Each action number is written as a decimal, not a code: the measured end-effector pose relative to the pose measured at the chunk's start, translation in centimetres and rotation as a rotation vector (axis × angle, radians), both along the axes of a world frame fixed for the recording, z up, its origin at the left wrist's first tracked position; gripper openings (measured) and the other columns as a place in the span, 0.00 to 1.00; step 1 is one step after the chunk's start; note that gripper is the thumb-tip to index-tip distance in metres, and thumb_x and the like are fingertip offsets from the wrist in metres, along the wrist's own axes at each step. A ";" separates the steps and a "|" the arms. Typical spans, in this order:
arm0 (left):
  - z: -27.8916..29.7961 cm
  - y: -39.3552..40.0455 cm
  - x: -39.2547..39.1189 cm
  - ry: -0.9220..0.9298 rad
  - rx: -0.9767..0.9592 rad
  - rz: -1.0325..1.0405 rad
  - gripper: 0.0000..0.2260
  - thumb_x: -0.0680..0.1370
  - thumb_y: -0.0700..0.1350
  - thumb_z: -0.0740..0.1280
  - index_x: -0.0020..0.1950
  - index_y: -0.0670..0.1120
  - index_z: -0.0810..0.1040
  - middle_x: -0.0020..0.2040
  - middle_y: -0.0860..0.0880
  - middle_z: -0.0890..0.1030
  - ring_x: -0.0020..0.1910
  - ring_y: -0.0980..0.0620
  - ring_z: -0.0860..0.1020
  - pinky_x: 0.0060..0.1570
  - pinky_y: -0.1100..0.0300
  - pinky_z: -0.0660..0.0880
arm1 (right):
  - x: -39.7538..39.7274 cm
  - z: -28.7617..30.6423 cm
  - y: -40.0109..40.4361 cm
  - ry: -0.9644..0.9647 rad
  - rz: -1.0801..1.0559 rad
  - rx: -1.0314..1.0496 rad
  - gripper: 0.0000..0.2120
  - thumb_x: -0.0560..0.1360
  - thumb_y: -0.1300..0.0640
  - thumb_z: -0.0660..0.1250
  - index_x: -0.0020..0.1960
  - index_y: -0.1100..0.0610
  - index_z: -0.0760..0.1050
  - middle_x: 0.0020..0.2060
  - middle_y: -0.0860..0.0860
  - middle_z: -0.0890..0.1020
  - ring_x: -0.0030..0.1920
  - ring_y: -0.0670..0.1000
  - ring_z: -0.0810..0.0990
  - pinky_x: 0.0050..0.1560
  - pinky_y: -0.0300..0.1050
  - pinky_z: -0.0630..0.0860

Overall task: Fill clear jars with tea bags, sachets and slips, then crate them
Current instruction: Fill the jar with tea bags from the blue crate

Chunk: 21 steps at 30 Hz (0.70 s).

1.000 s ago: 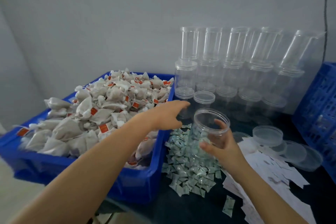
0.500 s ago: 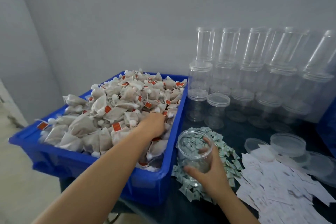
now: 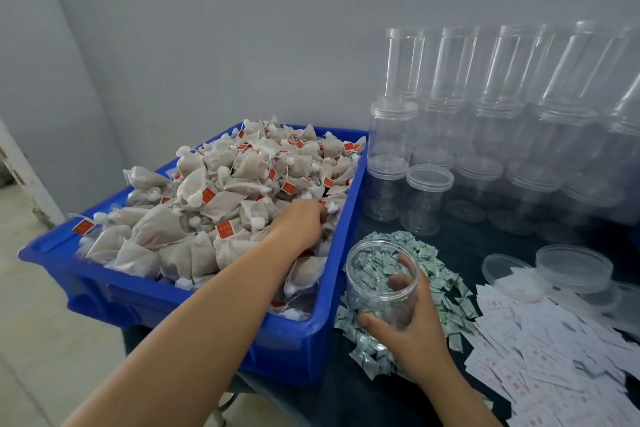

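One clear plastic jar (image 3: 381, 291) stood upright on the dark worktop (image 3: 460, 239), right hand (image 3: 412, 326) wrapped around it; left hand (image 3: 300, 224) curled into beige tea bags (image 3: 221, 204) just left (grip unclear).

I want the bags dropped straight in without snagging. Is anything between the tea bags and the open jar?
Only the blue bin's near-right wall separates the left hand on the tea bags from the jar, held by the right hand. Its mouth looks uncovered.
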State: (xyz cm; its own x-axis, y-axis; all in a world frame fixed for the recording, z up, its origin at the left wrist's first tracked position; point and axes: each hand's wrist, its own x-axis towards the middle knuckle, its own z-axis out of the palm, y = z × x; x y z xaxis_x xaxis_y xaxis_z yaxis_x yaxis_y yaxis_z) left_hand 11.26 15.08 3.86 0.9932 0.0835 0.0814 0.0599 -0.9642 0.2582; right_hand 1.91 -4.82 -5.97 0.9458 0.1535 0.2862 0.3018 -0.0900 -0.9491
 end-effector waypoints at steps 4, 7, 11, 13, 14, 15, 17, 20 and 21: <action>0.4 0.4 -0.2 -0.147 -0.188 0.011 0.06 0.77 0.43 0.67 0.52 0.48 0.80 0.51 0.49 0.80 0.47 0.51 0.77 0.45 0.58 0.73 | 0.0 -0.1 -0.1 -0.003 0.011 0.020 0.47 0.53 0.40 0.82 0.63 0.19 0.61 0.62 0.41 0.72 0.62 0.35 0.74 0.51 0.25 0.74; 1.0 0.4 -0.7 -0.261 -0.321 0.010 0.04 0.76 0.43 0.68 0.44 0.52 0.77 0.44 0.53 0.80 0.41 0.57 0.76 0.40 0.63 0.69 | 0.0 -0.1 -0.1 0.000 0.011 0.024 0.46 0.53 0.41 0.82 0.61 0.18 0.61 0.63 0.41 0.71 0.62 0.33 0.74 0.50 0.25 0.74; 2.1 0.2 -1.6 -0.316 -0.482 -0.034 0.04 0.74 0.43 0.70 0.42 0.50 0.77 0.39 0.55 0.79 0.42 0.57 0.77 0.42 0.62 0.71 | -0.1 0.0 -0.1 -0.001 0.012 0.033 0.46 0.52 0.40 0.82 0.61 0.18 0.61 0.62 0.40 0.72 0.59 0.29 0.72 0.49 0.22 0.72; 2.7 0.3 -2.0 -0.283 -0.562 -0.049 0.05 0.72 0.44 0.74 0.41 0.46 0.79 0.39 0.51 0.81 0.42 0.52 0.79 0.44 0.58 0.76 | -0.2 0.0 -0.1 -0.014 0.013 0.041 0.46 0.54 0.42 0.82 0.61 0.18 0.61 0.60 0.36 0.73 0.59 0.28 0.72 0.49 0.21 0.71; 3.1 0.4 -2.2 -0.255 -0.574 -0.057 0.06 0.71 0.45 0.75 0.40 0.45 0.79 0.38 0.49 0.82 0.40 0.51 0.79 0.44 0.57 0.77 | -0.2 -0.1 -0.2 -0.022 0.013 0.041 0.46 0.55 0.44 0.83 0.62 0.18 0.62 0.59 0.35 0.73 0.60 0.28 0.72 0.49 0.21 0.71; 3.6 0.5 -2.2 -0.228 -0.552 -0.064 0.08 0.70 0.46 0.76 0.39 0.45 0.79 0.38 0.49 0.82 0.38 0.52 0.79 0.43 0.58 0.77 | -0.2 -0.1 -0.2 -0.025 0.014 0.036 0.47 0.56 0.46 0.85 0.62 0.19 0.62 0.60 0.35 0.73 0.60 0.28 0.72 0.49 0.21 0.71; 4.7 0.9 -2.3 -0.195 -0.463 -0.076 0.10 0.69 0.47 0.77 0.36 0.46 0.78 0.35 0.50 0.81 0.34 0.55 0.77 0.37 0.63 0.74 | -0.2 -0.2 -0.3 -0.022 0.013 0.030 0.49 0.57 0.49 0.86 0.63 0.19 0.62 0.65 0.40 0.71 0.63 0.31 0.72 0.51 0.22 0.72; 6.5 1.3 -2.4 -0.204 -0.379 -0.096 0.13 0.68 0.47 0.77 0.33 0.48 0.74 0.32 0.53 0.77 0.30 0.59 0.72 0.33 0.68 0.67 | -0.2 -0.2 -0.4 0.012 0.016 0.018 0.50 0.54 0.43 0.85 0.66 0.21 0.60 0.69 0.45 0.69 0.69 0.45 0.73 0.63 0.39 0.77; 7.0 1.4 -2.5 -0.204 -0.355 -0.099 0.13 0.69 0.47 0.77 0.33 0.47 0.73 0.32 0.53 0.77 0.30 0.60 0.72 0.32 0.68 0.67 | -0.2 -0.2 -0.4 0.021 0.013 0.013 0.50 0.52 0.39 0.84 0.65 0.20 0.59 0.68 0.42 0.70 0.68 0.45 0.73 0.64 0.40 0.76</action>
State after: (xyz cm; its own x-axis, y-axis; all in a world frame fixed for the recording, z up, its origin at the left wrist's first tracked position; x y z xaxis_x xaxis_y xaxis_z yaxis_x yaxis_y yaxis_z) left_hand 8.80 16.45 10.87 0.9642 0.0469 0.2609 -0.1154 -0.8118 0.5724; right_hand 1.72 -5.19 -6.17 0.9495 0.1623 0.2684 0.2830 -0.0743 -0.9562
